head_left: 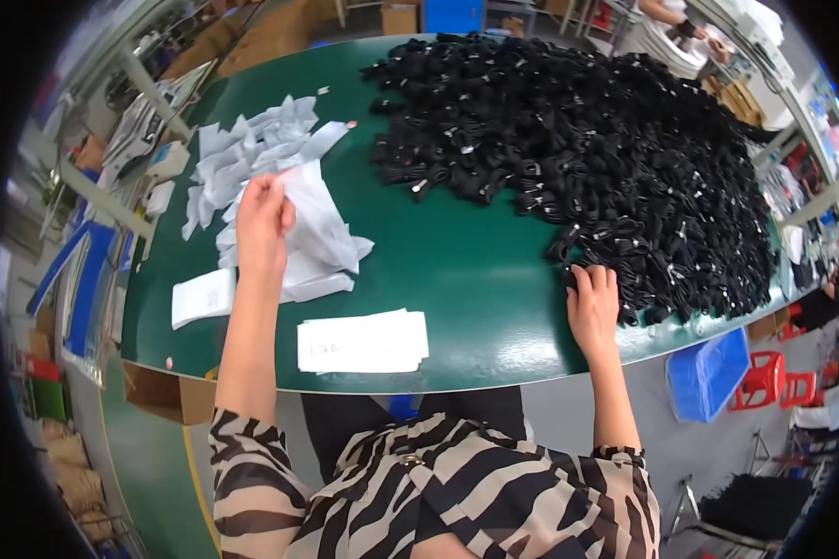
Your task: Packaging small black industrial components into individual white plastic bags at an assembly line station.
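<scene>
My left hand point(266, 219) is closed in a pinch at the upper edge of a thin white plastic bag point(315, 210). That bag lies over a loose heap of similar pale bags point(242, 154) on the left of the green table. On the right, my right hand point(594, 303) reaches the near edge of a large pile of coiled black cables point(615, 158). Its fingers curl over a black cable bundle point(569, 270) at the pile's rim, partly hiding it. Small silvery connector ends show among the coils.
A stack of white paper slips point(364, 343) lies near the front edge of the green table point(466, 279). Another white stack point(202, 298) sits beside my left forearm. A blue bin point(708, 373) and red stools point(760, 380) stand beyond the table's right. A cardboard box point(163, 393) is below left.
</scene>
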`<action>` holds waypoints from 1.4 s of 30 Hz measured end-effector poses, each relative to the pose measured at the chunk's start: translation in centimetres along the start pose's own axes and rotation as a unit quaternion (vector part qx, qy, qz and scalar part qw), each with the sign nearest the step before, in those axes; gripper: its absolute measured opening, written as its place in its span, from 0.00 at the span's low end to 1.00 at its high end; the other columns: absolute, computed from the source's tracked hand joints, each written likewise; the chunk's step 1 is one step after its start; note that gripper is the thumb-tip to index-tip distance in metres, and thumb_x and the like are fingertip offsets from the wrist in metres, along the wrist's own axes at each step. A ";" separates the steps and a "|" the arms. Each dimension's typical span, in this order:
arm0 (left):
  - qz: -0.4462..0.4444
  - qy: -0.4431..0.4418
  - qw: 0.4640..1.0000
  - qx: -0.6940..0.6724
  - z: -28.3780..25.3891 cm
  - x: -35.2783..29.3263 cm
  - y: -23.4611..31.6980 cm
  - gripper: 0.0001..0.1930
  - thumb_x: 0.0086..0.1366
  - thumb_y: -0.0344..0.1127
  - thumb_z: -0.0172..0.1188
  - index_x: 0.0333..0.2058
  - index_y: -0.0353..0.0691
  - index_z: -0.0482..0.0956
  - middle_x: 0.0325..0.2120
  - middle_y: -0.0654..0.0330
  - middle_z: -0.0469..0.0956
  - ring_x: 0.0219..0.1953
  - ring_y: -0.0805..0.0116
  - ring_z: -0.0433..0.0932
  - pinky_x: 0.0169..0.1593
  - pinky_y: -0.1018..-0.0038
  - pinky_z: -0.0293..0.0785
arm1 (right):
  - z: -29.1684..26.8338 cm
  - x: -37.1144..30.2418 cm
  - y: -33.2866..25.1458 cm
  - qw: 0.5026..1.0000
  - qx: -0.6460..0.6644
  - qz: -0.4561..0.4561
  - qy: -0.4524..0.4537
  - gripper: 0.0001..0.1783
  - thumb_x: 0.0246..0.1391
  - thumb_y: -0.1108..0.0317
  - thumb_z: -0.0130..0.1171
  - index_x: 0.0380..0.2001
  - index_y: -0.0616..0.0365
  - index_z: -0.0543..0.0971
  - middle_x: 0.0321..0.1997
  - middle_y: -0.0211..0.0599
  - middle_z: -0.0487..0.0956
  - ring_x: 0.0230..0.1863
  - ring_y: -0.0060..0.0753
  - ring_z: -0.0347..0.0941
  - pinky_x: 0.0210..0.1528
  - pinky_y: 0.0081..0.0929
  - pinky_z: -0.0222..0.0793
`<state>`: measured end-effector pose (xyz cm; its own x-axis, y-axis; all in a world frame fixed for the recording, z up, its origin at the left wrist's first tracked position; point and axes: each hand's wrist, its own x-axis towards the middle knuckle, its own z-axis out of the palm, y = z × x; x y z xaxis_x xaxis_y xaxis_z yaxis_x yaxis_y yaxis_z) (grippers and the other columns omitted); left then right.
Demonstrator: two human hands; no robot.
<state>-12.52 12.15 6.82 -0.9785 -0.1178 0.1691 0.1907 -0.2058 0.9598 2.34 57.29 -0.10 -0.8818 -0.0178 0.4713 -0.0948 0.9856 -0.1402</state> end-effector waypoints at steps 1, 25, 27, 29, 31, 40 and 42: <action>-0.005 0.028 0.999 -0.014 -2.0 1.4 -0.4 0.07 0.71 0.32 0.55 0.44 0.37 0.73 0.44 0.60 0.78 0.22 0.80 0.65 0.27 0.83 0.60 | 0.3 0.1 -0.2 1.000 0.001 -0.014 -0.003 0.21 0.47 0.74 0.65 0.48 0.61 0.78 0.44 0.43 0.72 0.47 0.49 0.68 0.48 0.43 0.67; 0.342 -0.110 0.532 0.767 -5.3 2.9 -6.7 0.21 0.62 0.43 0.65 0.54 0.57 0.78 0.63 0.61 0.67 0.67 0.50 0.60 0.65 0.33 0.50 | 3.4 0.7 -4.5 0.980 0.148 -0.131 -0.034 0.27 0.50 0.73 0.67 0.54 0.63 0.73 0.36 0.44 0.75 0.35 0.46 0.73 0.36 0.38 0.72; 0.332 -0.154 0.687 0.627 -3.0 -0.3 -6.1 0.19 0.59 0.38 0.67 0.50 0.49 0.79 0.57 0.57 0.71 0.60 0.50 0.66 0.62 0.45 0.61 | 3.0 0.8 -4.6 0.974 0.166 -0.115 -0.099 0.27 0.50 0.71 0.69 0.53 0.63 0.72 0.37 0.46 0.76 0.35 0.49 0.74 0.37 0.37 0.74; 0.299 -0.227 0.779 0.502 -0.2 -5.0 -4.8 0.16 0.56 0.33 0.68 0.44 0.41 0.78 0.47 0.54 0.73 0.51 0.51 0.72 0.55 0.58 0.70 | 3.1 0.8 -4.6 0.972 0.188 -0.100 -0.102 0.28 0.50 0.71 0.69 0.53 0.62 0.71 0.38 0.45 0.77 0.35 0.46 0.74 0.38 0.35 0.74; 0.258 -0.302 0.812 0.428 2.0 -10.7 -4.0 0.14 0.55 0.28 0.69 0.40 0.37 0.78 0.38 0.54 0.75 0.42 0.53 0.76 0.45 0.66 0.75 | 3.7 0.9 -4.9 0.962 0.235 -0.080 -0.113 0.28 0.49 0.69 0.71 0.52 0.62 0.70 0.38 0.44 0.77 0.36 0.40 0.75 0.39 0.30 0.74; 0.209 -0.312 0.807 0.457 4.6 -17.2 -5.3 0.07 0.57 0.24 0.65 0.33 0.35 0.76 0.29 0.55 0.73 0.32 0.53 0.76 0.37 0.66 0.73 | 2.4 0.0 -11.3 0.801 0.545 0.109 -0.223 0.23 0.53 0.71 0.67 0.51 0.61 0.72 0.39 0.29 0.76 0.38 0.17 0.70 0.42 0.18 0.68; 0.184 -0.282 0.833 0.439 4.6 -17.5 -5.5 0.06 0.59 0.23 0.63 0.33 0.33 0.75 0.28 0.54 0.73 0.31 0.56 0.75 0.36 0.67 0.73 | 2.6 -0.5 -11.7 0.845 0.506 0.012 -0.175 0.24 0.54 0.70 0.66 0.54 0.61 0.73 0.37 0.32 0.75 0.34 0.25 0.72 0.39 0.20 0.69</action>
<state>3.15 19.81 -0.36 -0.7952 0.5097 0.3285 0.5969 0.5622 0.5724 2.68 45.33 -0.92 -0.9549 -0.2231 0.1958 -0.2647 0.3416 -0.9018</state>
